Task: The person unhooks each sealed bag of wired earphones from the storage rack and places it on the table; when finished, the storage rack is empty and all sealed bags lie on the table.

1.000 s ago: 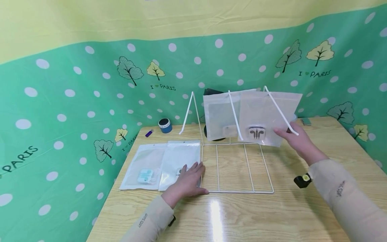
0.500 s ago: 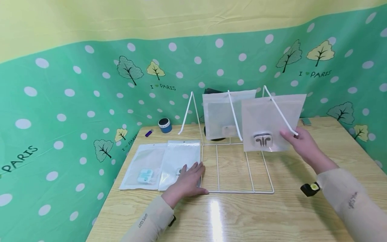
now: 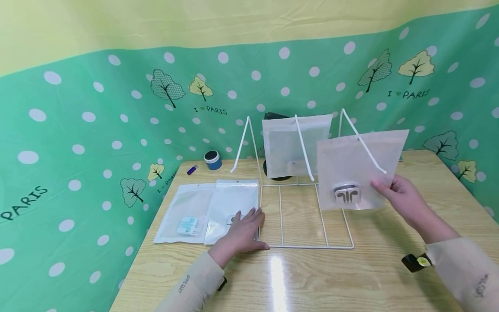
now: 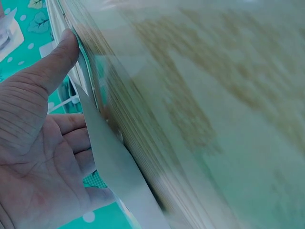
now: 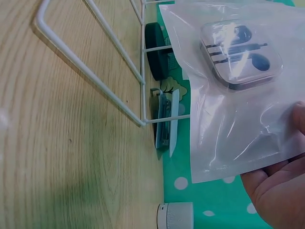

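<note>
My right hand (image 3: 407,200) pinches the right edge of a white zip bag (image 3: 339,162) between thumb and fingers. A boxed pair of earphones (image 3: 347,195) shows through its lower part. The bag's top edge meets the right prong (image 3: 366,149) of a white wire rack (image 3: 306,247). On the middle prong hangs another white bag (image 3: 284,143), its contents hazy. My left hand (image 3: 243,234) rests, fingers spread, over the rack's front left corner and a flat bag (image 3: 235,195) lying beside it. In the left wrist view the left thumb (image 4: 64,47) touches the rim.
Another flat bag (image 3: 183,199) with a white and turquoise item lies at the left. Behind stand a blue round speaker (image 3: 212,161) and a purple USB stick (image 3: 191,170). A dark round-based object (image 3: 278,177) is partly hidden behind the rack. The left prong (image 3: 239,147) carries nothing.
My right hand has drawn the earphone bag forward, down and to the right along the right prong, towards its tip. The left hand has stayed put.
</note>
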Tool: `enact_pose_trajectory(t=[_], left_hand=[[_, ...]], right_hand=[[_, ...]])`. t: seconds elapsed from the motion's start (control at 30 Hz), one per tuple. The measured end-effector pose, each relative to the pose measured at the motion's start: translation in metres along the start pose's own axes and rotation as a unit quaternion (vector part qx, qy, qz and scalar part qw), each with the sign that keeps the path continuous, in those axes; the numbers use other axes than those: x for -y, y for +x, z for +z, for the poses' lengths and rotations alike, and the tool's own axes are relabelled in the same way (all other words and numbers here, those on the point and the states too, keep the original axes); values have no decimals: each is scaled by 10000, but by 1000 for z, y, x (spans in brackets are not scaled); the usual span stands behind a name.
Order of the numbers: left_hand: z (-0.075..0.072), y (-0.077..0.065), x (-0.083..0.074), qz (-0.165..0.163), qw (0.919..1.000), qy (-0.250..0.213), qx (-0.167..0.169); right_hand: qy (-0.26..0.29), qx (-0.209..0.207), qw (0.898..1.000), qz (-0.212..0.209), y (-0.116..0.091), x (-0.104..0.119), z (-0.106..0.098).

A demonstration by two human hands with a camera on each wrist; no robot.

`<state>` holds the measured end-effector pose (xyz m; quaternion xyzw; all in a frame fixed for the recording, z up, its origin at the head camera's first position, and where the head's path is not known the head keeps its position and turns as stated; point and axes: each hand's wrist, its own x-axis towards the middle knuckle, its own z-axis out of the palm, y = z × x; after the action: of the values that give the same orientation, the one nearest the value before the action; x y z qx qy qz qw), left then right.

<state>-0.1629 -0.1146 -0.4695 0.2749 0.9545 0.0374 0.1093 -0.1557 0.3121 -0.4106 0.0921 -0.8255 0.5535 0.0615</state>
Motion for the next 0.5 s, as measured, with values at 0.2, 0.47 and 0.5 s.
enact_pose_trajectory(t=[0.2,0.47,0.5], left_hand=[[1,0,1,4,10000,14,-19],[2,0,2,-7,10000,-35,-12],[2,0,2,-13,10000,-42,-8]], right_hand=[[-61,73,9999,-120,-14,3,-1],[-160,13,9989,-443,-33,5,-2],[-199,-44,9990,-399,-36,5,-2]])
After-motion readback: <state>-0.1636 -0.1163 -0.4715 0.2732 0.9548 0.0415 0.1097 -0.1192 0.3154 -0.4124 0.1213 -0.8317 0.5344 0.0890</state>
